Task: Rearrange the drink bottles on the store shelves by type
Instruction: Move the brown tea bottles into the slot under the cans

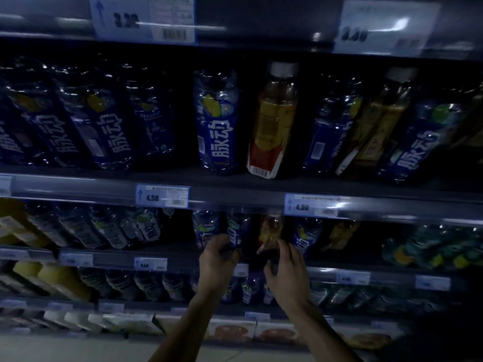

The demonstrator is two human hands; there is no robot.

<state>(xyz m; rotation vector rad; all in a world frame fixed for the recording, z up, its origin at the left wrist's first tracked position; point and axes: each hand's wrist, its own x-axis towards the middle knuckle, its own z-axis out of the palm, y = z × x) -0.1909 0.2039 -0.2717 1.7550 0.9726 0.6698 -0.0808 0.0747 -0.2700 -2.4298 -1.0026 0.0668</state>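
I face dim store shelves of drink bottles. On the second shelf down, my left hand (218, 257) is wrapped round the base of a blue-labelled bottle (236, 231). My right hand (285, 267) is closed round the base of an amber tea bottle (270, 232) right beside it. More blue bottles (304, 237) stand to the right of the two. On the shelf above, a blue bottle (217, 121) and an amber tea bottle with a white cap (274, 118) stand side by side, with other blue and amber bottles mixed further right.
Price tags (162, 195) hang on the shelf rails. Yellow-labelled bottles (15, 226) stand at the far left, teal ones (431, 246) at the far right. Lower shelves hold more dark bottles and flat boxed goods (230, 331).
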